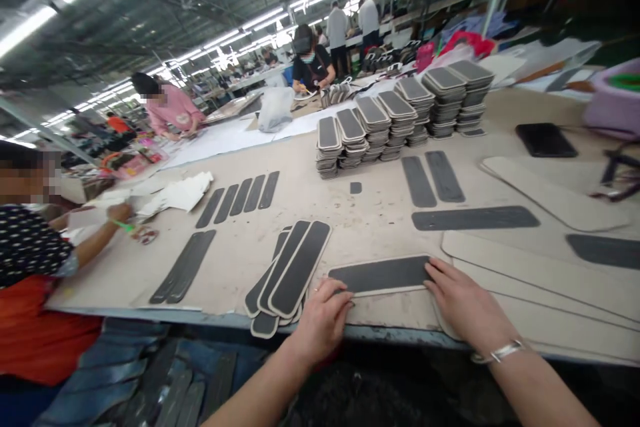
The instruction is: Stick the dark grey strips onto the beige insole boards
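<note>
A long dark strip on a beige backing (383, 275) lies flat near the table's front edge. My left hand (324, 317) rests with curled fingers on the strip's left end, pressing it. My right hand (463, 303), fingers stretched flat, touches the strip's right end; a silver bracelet sits on that wrist. Just left of my left hand a fanned pile of similar dark strips (290, 270) overhangs the table (240, 240) edge.
Tall stacks of strips (400, 117) stand mid-table, with loose dark strips (433, 180) and beige boards (540, 267) around. A person in red sits at the left holding a green tool (125, 225). Other people work at the far side.
</note>
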`<state>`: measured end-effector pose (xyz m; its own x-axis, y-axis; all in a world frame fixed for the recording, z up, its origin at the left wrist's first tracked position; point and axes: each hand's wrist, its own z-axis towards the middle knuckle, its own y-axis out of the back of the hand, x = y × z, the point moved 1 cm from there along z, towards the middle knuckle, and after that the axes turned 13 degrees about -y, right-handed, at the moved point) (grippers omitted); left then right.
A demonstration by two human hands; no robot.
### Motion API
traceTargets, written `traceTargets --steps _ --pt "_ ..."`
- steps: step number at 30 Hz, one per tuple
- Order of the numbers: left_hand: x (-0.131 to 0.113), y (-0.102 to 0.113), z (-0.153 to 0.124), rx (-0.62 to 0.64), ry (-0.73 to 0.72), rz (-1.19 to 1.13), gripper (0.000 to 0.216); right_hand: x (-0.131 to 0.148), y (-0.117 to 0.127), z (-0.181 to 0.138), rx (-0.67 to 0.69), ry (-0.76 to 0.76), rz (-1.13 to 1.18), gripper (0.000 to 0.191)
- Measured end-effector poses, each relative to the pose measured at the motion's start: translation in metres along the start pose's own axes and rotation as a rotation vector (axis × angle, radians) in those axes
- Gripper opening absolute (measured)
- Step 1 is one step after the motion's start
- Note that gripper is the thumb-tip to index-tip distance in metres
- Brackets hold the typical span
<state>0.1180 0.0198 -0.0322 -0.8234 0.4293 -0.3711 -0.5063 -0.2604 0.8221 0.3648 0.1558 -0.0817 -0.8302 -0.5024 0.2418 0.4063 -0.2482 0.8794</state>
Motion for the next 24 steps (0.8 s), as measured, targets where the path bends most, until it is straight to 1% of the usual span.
traceTargets --steps 3,6,8,10,15,19,21,24 --pt "0.006 0.014 -0.031 -0.036 0.049 0.033 0.019 -0.002 -0.005 -0.002 -0.008 -0.019 0.041 0.035" --pt "0.015 0.016 -0.041 -0.024 0.062 0.048 0.019 -0.003 -0.002 0.0 -0.003 -0.048 0.04 0.033" --pt "0.019 0.012 -0.037 -0.024 0.051 0.046 0.02 -0.001 0.003 0.001 0.005 -0.032 0.036 0.032" --pt "0.021 0.005 -0.029 -0.02 0.035 0.042 0.021 0.003 0.008 0.003 0.033 0.016 0.066 0.03" --pt "0.029 -0.007 -0.016 0.01 -0.023 0.026 0.021 0.023 0.016 0.007 0.17 0.111 0.172 0.025" --pt "0.032 -0.009 -0.017 -0.003 -0.021 0.017 0.019 0.035 0.016 0.01 0.272 0.125 0.201 0.019" --pt "0.032 -0.009 -0.017 0.001 -0.015 0.015 0.019 0.037 0.016 0.012 0.29 0.117 0.211 0.018" --pt "0.032 -0.01 -0.016 -0.003 -0.014 0.01 0.019 0.036 0.016 0.013 0.281 0.104 0.217 0.017"
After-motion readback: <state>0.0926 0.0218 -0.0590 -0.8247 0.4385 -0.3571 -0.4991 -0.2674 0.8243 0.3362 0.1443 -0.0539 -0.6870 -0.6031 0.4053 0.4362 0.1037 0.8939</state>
